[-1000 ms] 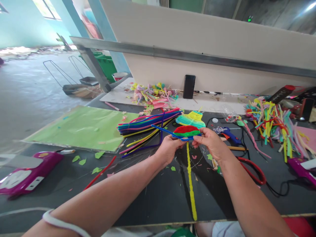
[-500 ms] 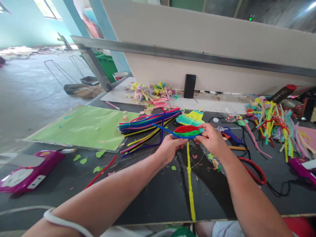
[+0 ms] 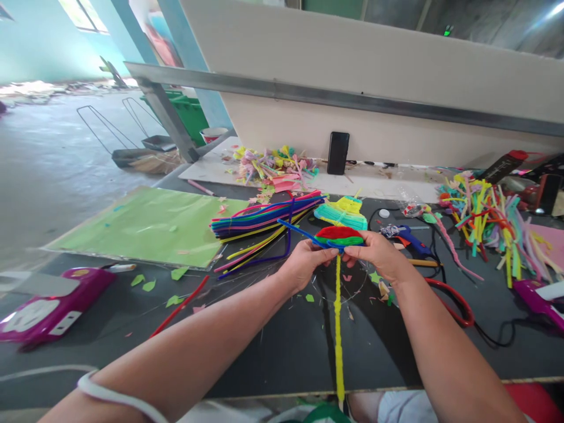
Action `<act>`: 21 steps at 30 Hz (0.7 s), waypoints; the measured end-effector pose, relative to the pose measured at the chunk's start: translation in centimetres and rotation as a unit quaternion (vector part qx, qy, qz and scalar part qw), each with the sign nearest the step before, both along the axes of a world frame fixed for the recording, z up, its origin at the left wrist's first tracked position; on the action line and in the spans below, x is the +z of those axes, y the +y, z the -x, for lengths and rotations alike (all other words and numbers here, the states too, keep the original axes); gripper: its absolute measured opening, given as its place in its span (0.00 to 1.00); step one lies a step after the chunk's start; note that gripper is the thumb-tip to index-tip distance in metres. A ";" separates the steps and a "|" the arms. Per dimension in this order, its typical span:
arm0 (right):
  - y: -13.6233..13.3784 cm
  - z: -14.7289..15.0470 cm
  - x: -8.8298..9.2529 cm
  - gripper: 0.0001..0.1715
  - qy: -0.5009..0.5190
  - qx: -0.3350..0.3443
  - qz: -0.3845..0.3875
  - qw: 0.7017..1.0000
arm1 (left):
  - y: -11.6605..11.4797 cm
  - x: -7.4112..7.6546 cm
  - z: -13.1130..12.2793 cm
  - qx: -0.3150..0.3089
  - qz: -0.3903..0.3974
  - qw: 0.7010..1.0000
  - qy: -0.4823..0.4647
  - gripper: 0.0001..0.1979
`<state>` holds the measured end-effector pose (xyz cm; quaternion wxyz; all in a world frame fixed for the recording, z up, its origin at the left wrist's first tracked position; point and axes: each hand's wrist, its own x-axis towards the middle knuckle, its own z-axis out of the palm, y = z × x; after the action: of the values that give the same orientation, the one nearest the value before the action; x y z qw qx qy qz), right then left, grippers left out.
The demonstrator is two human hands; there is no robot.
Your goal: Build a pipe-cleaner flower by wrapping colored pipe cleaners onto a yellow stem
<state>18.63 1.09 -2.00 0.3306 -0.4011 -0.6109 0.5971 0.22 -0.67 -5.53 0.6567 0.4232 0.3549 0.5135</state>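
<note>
Between my two hands is a pipe-cleaner shape (image 3: 339, 234) with red, green and blue bands. My left hand (image 3: 305, 265) pinches its lower left side, and my right hand (image 3: 379, 254) grips the lower right, thumbs close together. A loose blue pipe-cleaner end (image 3: 294, 229) sticks out to the upper left. From below the thumbs a yellow pipe-cleaner strip (image 3: 338, 335) runs down toward the table's front edge. Just behind lies a yellow and turquoise pipe-cleaner piece (image 3: 341, 212). To the left is a bundle of coloured pipe cleaners (image 3: 264, 220). My fingers hide the shape's underside.
A green sheet (image 3: 145, 226) and a purple device (image 3: 57, 305) lie left. At right are a blue glue gun (image 3: 414, 241), red-handled tool (image 3: 458, 299) and a heap of pipe-cleaner pieces (image 3: 489, 217). A phone (image 3: 338, 153) leans against the back board.
My right hand has lowered and come in closer to my left thumb. The shape has shifted slightly to the right. Its blue end now points from a little further right.
</note>
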 end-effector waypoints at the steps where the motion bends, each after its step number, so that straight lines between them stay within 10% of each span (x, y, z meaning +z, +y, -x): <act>1: 0.0 0.0 0.0 0.16 0.002 -0.003 0.009 1.000 | 0.0 0.0 0.0 -0.006 -0.008 1.000 0.000 0.13; 11: 0.0 0.8 -0.2 0.19 0.031 -0.045 0.039 0.998 | 0.1 -0.1 0.0 -0.033 -0.048 0.997 0.041 0.14; 21: 0.8 -1.1 -0.3 0.17 0.041 -0.100 0.048 0.993 | 0.5 1.1 1.2 -0.089 0.069 0.990 -0.089 0.10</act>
<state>19.78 1.91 -2.35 0.3939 -0.4505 -0.5242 0.6059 -1.02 -0.12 -4.47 0.7566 0.3595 0.2907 0.4624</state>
